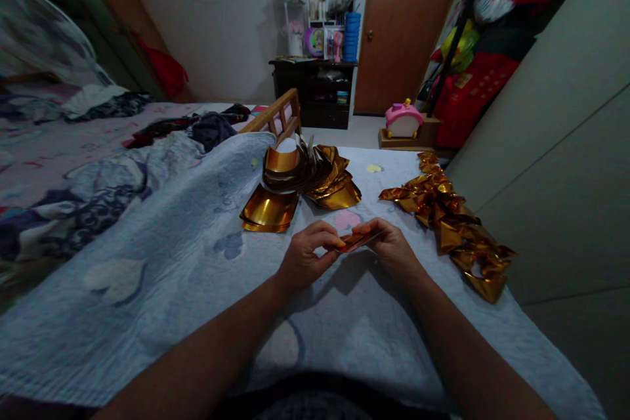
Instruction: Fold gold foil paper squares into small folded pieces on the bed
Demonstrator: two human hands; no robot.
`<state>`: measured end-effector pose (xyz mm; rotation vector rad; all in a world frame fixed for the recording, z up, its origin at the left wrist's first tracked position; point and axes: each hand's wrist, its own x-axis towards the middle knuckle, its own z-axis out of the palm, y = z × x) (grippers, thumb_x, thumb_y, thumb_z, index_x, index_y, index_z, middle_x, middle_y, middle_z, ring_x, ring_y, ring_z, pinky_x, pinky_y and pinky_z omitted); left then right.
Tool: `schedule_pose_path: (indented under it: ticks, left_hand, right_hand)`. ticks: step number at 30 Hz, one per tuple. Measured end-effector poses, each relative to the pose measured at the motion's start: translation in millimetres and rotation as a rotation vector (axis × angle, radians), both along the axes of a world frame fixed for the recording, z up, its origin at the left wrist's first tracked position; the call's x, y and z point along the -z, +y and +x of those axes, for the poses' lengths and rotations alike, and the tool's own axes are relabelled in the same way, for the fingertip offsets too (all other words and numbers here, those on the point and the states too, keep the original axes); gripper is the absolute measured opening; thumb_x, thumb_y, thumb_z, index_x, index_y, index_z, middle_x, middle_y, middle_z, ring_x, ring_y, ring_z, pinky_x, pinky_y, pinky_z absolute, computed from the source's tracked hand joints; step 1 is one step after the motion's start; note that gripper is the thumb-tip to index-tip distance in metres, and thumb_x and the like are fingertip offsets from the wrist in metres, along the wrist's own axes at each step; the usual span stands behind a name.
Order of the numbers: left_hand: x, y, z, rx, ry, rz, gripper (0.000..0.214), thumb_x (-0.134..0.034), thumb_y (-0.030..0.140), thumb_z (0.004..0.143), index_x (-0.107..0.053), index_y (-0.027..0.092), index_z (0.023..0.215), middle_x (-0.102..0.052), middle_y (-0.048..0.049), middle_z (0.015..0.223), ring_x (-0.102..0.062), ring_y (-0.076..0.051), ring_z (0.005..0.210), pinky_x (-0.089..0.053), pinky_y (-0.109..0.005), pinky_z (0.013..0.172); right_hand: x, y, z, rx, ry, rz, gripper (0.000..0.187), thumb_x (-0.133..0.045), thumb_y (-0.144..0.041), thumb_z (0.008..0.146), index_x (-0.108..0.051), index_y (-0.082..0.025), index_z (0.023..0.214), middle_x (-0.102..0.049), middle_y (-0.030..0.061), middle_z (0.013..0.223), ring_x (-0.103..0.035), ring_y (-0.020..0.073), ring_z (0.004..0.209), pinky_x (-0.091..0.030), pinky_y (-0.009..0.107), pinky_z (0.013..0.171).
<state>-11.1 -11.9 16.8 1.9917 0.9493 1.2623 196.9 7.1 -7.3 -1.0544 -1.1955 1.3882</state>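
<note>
Between my two hands is a small piece of gold foil paper point(355, 240), folded narrow and held just above the bed. My left hand point(315, 251) pinches its left end between thumb and fingers. The other end is gripped by my right hand point(390, 244), with the fingers closed on it. Beyond my left hand lies a fanned stack of gold foil sheets point(315, 174), some curled up and some flat. Folded gold foil pieces point(443, 210) form a long heap to the right of my right hand.
A pale blue quilt with hearts point(187, 289) covers the bed under my hands. Rumpled clothes point(147, 157) lie on the left. A white cabinet wall point(566, 177) borders the right side. A wooden bed rail point(275, 111) and a dark low cabinet point(315, 95) stand at the back.
</note>
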Motion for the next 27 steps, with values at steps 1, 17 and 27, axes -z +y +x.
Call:
schedule_pose_path:
  ticks: [1,17,27]
  left_hand:
    - [0.0,0,0,0.005,0.000,0.002,0.009,-0.067,0.017,0.084,-0.075,0.020,0.084,-0.069,-0.0066,0.088,-0.064,-0.017,0.080,-0.050,-0.029,0.073]
    - [16.3,10,3,-0.147,-0.114,-0.386,0.059,-0.074,0.032,0.081,-0.049,0.025,0.134,-0.059,-0.0001,0.095,-0.047,-0.009,0.064,-0.040,-0.022,0.061]
    - [19.6,14,-4,-0.226,0.425,-0.075,0.039,-0.084,0.029,0.072,-0.067,0.024,0.107,-0.045,-0.0091,0.133,-0.042,-0.033,0.125,-0.037,-0.052,0.109]
  right_hand:
    - [0.0,0,0,0.001,-0.002,0.002,0.025,-0.083,-0.036,0.068,-0.070,-0.020,0.083,-0.074,0.0058,0.090,-0.069,0.0224,0.083,-0.053,0.039,0.082]
    - [0.4,1,1,0.031,-0.015,-0.036,0.043,-0.076,-0.038,0.072,-0.049,-0.025,0.103,-0.074,0.0005,0.084,-0.070,0.0203,0.076,-0.051,0.031,0.070]
    - [3.5,0,6,0.033,-0.298,0.028,0.049,-0.063,-0.035,0.074,-0.038,-0.025,0.115,-0.067,-0.0059,0.074,-0.059,0.0150,0.058,-0.038,0.024,0.053]
